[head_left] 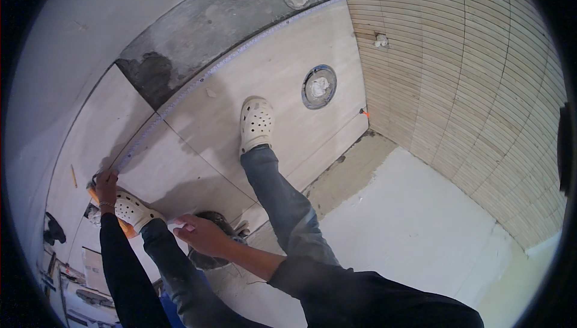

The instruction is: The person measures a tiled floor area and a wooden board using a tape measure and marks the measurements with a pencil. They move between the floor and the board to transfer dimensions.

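Note:
A long, pale measuring tape (223,62) with dark marks lies along the edge of large beige floor tiles (198,148), bordering a recessed grey cement strip (222,24). At the tape's near left end, my left hand (107,188) is bent down with its fingers pinched on it, beside my left shoe. My right hand (204,235) hangs above a dark bucket (213,217), its fingers curled; whether anything is in them is hidden. An orange object (127,228) lies partly behind my left wrist and shoe.
My feet in cream perforated clogs (257,122) stand on the tiles. A round drain opening (319,86) is stuffed with white material. Ribbed beige tiles cover the right wall (445,57). A pencil (74,176) and a black object (54,229) lie at left; tools crowd the lower left.

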`<action>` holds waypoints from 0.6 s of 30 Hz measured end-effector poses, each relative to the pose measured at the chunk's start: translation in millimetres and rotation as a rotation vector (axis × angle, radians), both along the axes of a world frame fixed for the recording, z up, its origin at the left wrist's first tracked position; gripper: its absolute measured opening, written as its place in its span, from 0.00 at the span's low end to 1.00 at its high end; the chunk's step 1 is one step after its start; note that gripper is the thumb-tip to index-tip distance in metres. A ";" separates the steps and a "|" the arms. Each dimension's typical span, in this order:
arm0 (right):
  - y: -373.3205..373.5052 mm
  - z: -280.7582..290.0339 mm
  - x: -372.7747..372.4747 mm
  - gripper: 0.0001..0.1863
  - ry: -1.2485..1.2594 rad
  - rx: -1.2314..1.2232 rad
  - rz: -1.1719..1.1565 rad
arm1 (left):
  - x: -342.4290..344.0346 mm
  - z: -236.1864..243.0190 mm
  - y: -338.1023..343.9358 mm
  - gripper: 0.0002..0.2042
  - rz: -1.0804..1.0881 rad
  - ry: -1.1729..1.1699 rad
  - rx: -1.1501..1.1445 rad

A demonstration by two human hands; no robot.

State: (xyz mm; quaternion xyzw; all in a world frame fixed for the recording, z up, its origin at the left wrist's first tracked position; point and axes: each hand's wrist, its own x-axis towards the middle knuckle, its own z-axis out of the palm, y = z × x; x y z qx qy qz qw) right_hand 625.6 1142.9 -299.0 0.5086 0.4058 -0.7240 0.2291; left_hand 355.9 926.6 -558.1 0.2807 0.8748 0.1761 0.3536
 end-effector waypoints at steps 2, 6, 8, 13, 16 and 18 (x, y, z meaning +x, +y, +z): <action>5.6 -2.0 11.6 0.21 -0.036 0.024 -0.026 | 22.1 -1.6 24.8 0.10 0.051 -0.147 -0.141; 13.7 -3.2 19.4 0.20 -0.043 0.068 0.021 | 40.8 -1.3 35.6 0.10 0.116 -0.146 -0.145; 3.0 4.3 -5.9 0.20 0.034 -0.053 -0.004 | -12.1 -3.5 -25.4 0.12 -0.323 0.239 0.056; -1.9 0.4 2.9 0.22 0.079 -0.109 -0.094 | 4.1 -3.1 -17.6 0.13 -0.518 0.361 0.063; 16.3 -1.6 14.9 0.23 -0.049 -0.144 -0.070 | 50.0 7.3 55.3 0.07 -0.268 0.211 -0.076; 14.9 -0.2 11.9 0.23 -0.036 -0.051 -0.076 | 43.0 20.5 63.7 0.06 -0.239 0.206 -0.094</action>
